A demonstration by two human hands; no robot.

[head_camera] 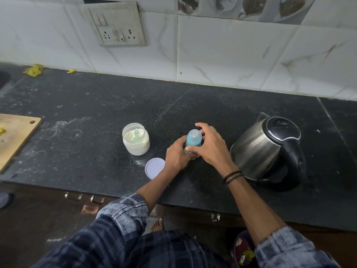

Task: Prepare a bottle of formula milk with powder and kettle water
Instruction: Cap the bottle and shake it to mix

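**Both hands on the bottle, centre of the frame**

The baby bottle (193,139) stands upright on the black countertop (193,105), just below the middle of the frame, and I have it in both hands. My left hand (176,155) wraps around its lower body from the left, fingers curled close against it. My right hand (210,145) comes in from the right, the fingers arched round the far side of the pale blue cap and the thumb against the bottle lower down. The bottle's base is hidden behind my fingers, so I cannot tell what is inside it.

To the left of the bottle, near it but apart, sits the open powder jar (136,145), with white powder and a pale green scoop (136,133) lying in it. Its round lilac lid (153,168) lies flat on the counter below the jar, just beside my left wrist. The steel kettle (268,149) with its black lid and handle stands at the right, close to my right forearm, which wears a dark wristband (231,176). A wooden cutting board (15,136) reaches in from the left edge, and a socket panel (114,26) is set in the tiled wall at upper left.
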